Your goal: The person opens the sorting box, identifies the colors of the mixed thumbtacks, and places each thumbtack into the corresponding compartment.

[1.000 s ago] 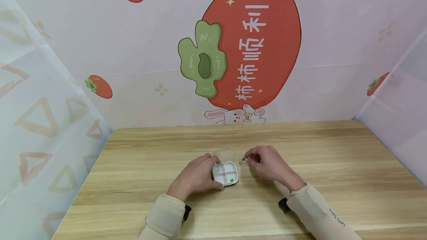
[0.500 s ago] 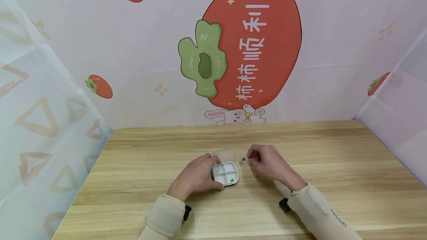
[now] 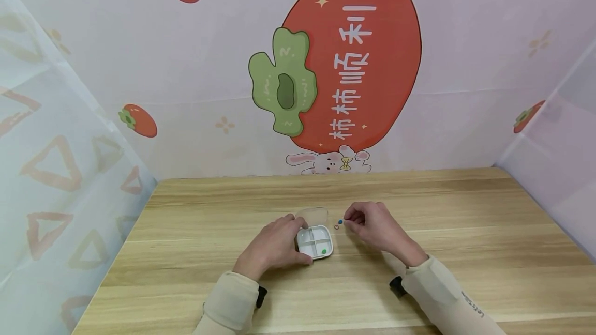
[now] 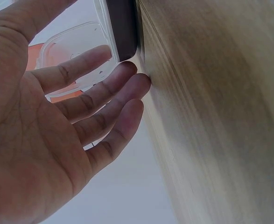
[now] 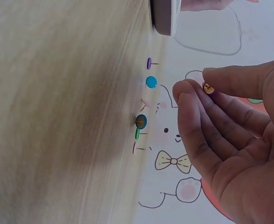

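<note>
A small white four-compartment box (image 3: 307, 247) lies on the table with its clear lid (image 4: 73, 51) folded out on the far side. A green thumbtack (image 3: 324, 252) is in its near right compartment. My left hand (image 3: 274, 244) holds the box by its left end, thumb at the near edge and forefinger at the far one. To the right, my right hand (image 3: 374, 226) pinches a gold-backed, purple-edged thumbtack (image 5: 208, 88) above the table. Close to its fingertips lie a blue thumbtack (image 5: 151, 82) and a purple thumbtack (image 5: 149, 63).
More loose tacks lie along the table in the right wrist view, among them a green thumbtack (image 5: 137, 134) and a pink thumbtack (image 5: 135, 148). A printed backdrop (image 3: 223, 66) rises behind the wooden table (image 3: 186, 262).
My right hand has drawn back slightly to the right from the blue thumbtack, then shifted a little left again. The left hand and box have stayed still.
</note>
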Action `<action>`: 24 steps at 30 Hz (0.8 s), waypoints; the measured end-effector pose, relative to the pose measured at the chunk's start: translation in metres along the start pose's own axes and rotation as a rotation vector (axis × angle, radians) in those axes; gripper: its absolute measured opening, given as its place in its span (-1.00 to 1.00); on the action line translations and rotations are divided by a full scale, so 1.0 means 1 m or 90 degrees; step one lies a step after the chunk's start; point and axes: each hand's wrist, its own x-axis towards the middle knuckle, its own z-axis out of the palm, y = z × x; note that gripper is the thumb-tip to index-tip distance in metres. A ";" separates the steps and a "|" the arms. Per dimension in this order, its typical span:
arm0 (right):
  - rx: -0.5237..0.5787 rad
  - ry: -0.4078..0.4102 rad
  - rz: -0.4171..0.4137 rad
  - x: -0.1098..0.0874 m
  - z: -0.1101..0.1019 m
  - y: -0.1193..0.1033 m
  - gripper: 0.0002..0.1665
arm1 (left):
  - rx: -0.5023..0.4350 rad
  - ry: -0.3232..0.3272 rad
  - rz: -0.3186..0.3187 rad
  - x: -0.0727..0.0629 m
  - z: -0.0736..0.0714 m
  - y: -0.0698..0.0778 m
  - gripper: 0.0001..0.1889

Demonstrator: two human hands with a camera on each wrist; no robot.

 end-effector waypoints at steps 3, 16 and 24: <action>-0.002 0.004 0.001 0.000 0.000 0.001 -0.89 | 0.005 0.006 0.007 0.000 0.000 0.000 -0.27; -0.011 0.000 -0.016 0.001 0.000 0.004 -0.87 | 0.009 0.007 0.013 0.000 0.001 -0.001 -0.27; -0.016 0.002 -0.018 0.000 0.000 0.003 -0.90 | 0.007 0.008 0.014 0.000 0.001 -0.001 -0.26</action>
